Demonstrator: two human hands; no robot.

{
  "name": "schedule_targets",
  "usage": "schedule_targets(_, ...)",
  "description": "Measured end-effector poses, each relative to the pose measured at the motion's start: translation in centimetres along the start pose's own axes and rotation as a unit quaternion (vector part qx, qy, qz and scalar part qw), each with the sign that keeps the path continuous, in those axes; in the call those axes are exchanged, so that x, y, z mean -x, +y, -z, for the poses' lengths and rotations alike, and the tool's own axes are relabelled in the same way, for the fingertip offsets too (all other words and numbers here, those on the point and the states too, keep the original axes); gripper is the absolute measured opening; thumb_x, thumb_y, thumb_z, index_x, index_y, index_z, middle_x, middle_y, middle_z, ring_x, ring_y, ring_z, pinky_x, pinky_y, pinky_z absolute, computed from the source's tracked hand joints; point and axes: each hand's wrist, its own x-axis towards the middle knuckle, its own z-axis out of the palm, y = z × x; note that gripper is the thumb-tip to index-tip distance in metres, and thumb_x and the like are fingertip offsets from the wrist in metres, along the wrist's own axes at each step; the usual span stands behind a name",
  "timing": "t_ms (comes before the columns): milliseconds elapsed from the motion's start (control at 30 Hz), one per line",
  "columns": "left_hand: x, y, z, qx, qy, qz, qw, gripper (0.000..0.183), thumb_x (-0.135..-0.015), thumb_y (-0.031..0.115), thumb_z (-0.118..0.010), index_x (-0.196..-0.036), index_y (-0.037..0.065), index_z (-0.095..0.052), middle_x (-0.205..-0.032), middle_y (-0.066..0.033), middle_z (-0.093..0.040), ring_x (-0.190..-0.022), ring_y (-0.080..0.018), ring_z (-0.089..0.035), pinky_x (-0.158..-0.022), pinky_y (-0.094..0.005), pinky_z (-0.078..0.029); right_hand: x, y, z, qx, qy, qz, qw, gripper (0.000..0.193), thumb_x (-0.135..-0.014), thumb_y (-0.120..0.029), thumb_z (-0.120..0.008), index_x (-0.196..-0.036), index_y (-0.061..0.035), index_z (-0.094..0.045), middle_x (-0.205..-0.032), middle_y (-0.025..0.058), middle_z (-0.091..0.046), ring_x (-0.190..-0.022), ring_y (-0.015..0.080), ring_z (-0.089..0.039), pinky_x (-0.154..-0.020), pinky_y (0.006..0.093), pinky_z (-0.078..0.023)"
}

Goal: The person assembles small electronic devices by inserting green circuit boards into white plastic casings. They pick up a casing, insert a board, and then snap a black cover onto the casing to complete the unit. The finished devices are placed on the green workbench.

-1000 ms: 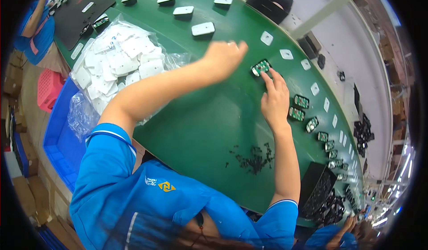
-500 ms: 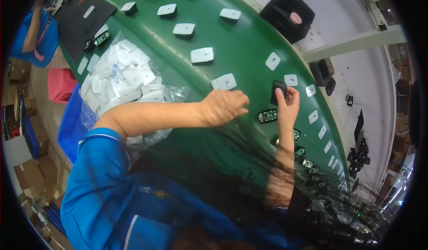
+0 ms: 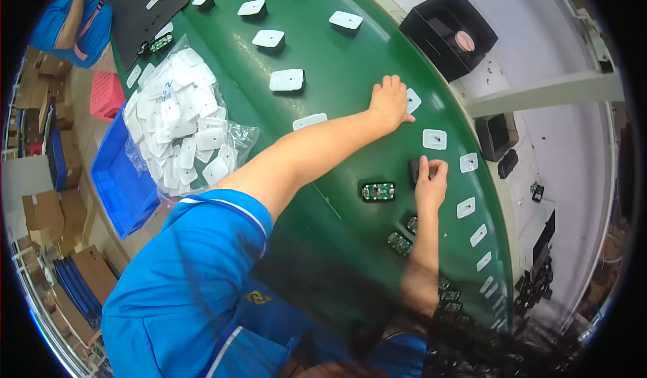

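My left hand reaches across the green work surface, fingers spread, with a small white plastic cover partly hidden beside its thumb and fingers. Below it, my right hand pinches the side of a black plastic casing; its inside cannot be seen. Between my forearms lies an open black casing with a green circuit board. Another white cover lies flat between my hands. Near my left upper arm sits a clear bag full of white covers.
Black casings topped with white covers stand spaced along the far left. More white covers line the right edge, with circuit-board casings beside my right forearm. A black box is at far right, a blue bin at left. Another person works far left.
My left hand has moved right and away from me, to the white cover. My right hand with the black casing has come nearer to me. Strands of hair hang in view less densely.
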Motion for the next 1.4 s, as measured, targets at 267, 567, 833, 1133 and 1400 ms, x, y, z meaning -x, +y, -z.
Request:
schedule_targets(267,-2.4,-4.2,-0.7,0.019,-0.014,-0.269,0.963,0.042,-0.074,0.024,-0.071,-0.108,0.005,-0.058,-0.107,-0.0076,-0.051,-0.104,-0.0257,-0.049,-0.085,-0.0358,-0.046,1.9,2.0,1.8,0.079,-0.055,0.16,0.982,0.054,-0.076,-0.005,-0.07,-0.127,-0.0063,-0.052,-0.12,0.013,-0.054,-0.11,0.0325,-0.05,-0.094,0.0403,-0.042)
schedule_targets(567,-5.3,-9.1,1.5,0.173,-0.069,-0.379,0.906,0.056,-0.082,0.012,-0.062,-0.135,0.012,-0.044,-0.13,-0.0066,-0.05,-0.117,-0.0269,-0.048,-0.098,-0.0388,-0.041,-3.9,-5.1,-1.5,-0.038,0.0,0.236,0.971,0.038,-0.079,-0.005,-0.067,-0.117,-0.0051,-0.058,-0.115,0.0126,-0.06,-0.105,0.0303,-0.056,-0.09,0.0385,-0.045)
schedule_targets(833,-4.3,-11.6,2.6,0.201,-0.105,-0.392,0.891,0.052,-0.085,-0.003,-0.048,-0.134,0.015,-0.048,-0.143,-0.0023,-0.043,-0.132,-0.0223,-0.04,-0.104,-0.0387,-0.036,-8.2,-7.8,-3.9,0.008,-0.046,0.298,0.953,0.039,-0.075,-0.003,-0.068,-0.113,-0.0056,-0.061,-0.112,0.0105,-0.063,-0.105,0.0292,-0.057,-0.09,0.0379,-0.047)
schedule_targets(1133,-3.6,-12.2,2.0,0.151,-0.12,-0.383,0.903,0.057,-0.081,-0.008,-0.046,-0.133,0.015,-0.05,-0.142,0.0,-0.044,-0.132,-0.0195,-0.041,-0.107,-0.0401,-0.035,-8.9,-8.1,-4.3,0.025,-0.064,0.318,0.946,0.04,-0.074,-0.002,-0.068,-0.113,-0.0055,-0.061,-0.111,0.0103,-0.063,-0.103,0.0289,-0.058,-0.09,0.0374,-0.047)
schedule_targets(1400,-3.0,-12.0,2.6,0.038,-0.072,-0.412,0.908,0.05,-0.084,0.003,-0.051,-0.134,0.009,-0.047,-0.143,-0.0027,-0.042,-0.128,-0.0203,-0.044,-0.105,-0.0376,-0.036,-8.0,-8.0,-6.3,0.107,0.012,0.344,0.933,0.04,-0.076,-0.001,-0.065,-0.115,-0.009,-0.06,-0.112,0.0081,-0.061,-0.099,0.0267,-0.057,-0.084,0.0352,-0.05)
